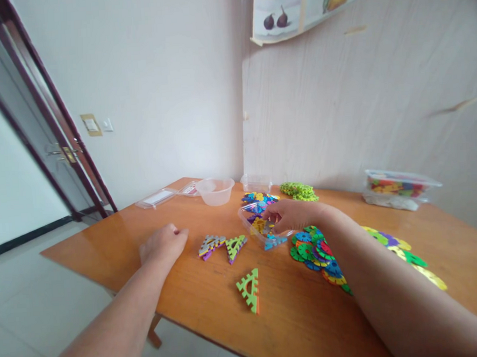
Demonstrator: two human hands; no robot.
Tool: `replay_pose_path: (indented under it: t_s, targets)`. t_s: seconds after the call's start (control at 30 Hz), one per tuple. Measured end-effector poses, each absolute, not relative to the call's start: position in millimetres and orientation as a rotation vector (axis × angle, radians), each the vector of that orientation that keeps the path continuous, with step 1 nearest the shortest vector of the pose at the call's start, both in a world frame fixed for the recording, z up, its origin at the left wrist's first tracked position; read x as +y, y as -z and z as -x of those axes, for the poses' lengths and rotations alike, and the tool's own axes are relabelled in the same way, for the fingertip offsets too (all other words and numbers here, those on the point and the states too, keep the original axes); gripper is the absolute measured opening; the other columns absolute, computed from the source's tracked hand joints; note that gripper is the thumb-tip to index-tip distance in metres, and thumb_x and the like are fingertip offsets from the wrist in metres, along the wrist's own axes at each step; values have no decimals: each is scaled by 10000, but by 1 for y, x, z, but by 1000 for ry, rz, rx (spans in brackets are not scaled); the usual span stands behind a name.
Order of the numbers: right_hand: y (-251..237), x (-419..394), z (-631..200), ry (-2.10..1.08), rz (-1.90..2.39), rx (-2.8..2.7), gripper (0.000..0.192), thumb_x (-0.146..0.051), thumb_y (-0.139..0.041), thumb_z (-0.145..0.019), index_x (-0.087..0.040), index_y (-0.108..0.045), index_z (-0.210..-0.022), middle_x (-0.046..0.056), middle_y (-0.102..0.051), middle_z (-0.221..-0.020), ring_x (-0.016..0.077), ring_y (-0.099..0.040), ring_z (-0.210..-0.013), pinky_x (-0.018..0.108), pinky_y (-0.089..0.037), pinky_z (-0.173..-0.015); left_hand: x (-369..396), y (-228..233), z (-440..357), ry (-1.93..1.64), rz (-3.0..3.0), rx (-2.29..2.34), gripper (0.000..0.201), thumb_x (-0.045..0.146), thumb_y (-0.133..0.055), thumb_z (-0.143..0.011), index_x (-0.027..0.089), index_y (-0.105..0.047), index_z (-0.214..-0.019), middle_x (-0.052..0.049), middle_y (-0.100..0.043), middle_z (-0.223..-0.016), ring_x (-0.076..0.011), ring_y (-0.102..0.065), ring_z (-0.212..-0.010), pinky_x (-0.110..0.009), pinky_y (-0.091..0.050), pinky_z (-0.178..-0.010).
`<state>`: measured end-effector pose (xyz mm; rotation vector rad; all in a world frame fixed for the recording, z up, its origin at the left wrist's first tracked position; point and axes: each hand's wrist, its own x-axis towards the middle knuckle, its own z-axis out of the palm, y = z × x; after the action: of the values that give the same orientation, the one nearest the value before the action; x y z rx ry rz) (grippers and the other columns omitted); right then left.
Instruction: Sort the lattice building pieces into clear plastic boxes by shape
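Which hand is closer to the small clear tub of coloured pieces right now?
Right. The right hand reaches over the clear tub, fingers at its rim. The left hand rests on the table, well off to its left.

Home room: wooden table, plain walls, door, light switch, fruit poster.

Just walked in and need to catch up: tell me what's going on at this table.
A person sits at a wooden table strewn with colourful plastic building pieces. The right hand reaches into a small clear container of pieces, its fingers curled at the rim. The left hand rests on the table beside flat triangular pieces. A clear bowl stands further back.
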<state>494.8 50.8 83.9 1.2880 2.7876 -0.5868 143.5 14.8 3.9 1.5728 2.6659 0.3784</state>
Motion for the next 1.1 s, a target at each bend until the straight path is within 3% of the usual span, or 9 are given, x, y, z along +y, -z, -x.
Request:
replay_pose_path:
  t_s: [0.27, 0.73, 0.97, 1.1]
  targets:
    - [-86, 48, -498, 630, -1239, 2746, 177, -258, -654, -682, -217, -637, -853, -35, -573, -747, 134, -496, -676, 229, -353, -587, 16, -2, -143, -401, -1573, 2673, 422, 560, -393, -828, 292, -686, -974, -123, -722, -1044, -360, -653, -983, -462, -470, -778]
    - [-90, 46, -499, 583, -1222, 2718, 215, -249, -650, -681, -208, -629, -891, -14, -610, -794, 145, -526, -701, 230, -363, -578, 17, -2, -142, -395, -1539, 2672, 439, 588, -400, -819, 302, -687, -986, -116, -720, -1056, -356, -659, -959, -457, -470, -771]
    - [-92, 42, -501, 617, -1182, 2755, 323, -257, -684, -666, -215, -661, -985, -22, -617, -808, 145, -531, -723, 236, -387, -637, 15, -5, -144, -399, -1535, 2674, 432, 583, -417, -813, 295, -693, -978, -116, -723, -1049, -351, -660, -949, -449, -472, -764]
    - [-87, 49, -502, 620, -1165, 2757, 212, -224, -635, -697, -214, -643, -909, -29, -610, -777, 141, -528, -699, 231, -376, -606, 14, -6, -146, -371, -1543, 2680, 450, 589, -396, -818, 277, -690, -954, -123, -722, -1047, -346, -665, -941, -433, -475, -741]
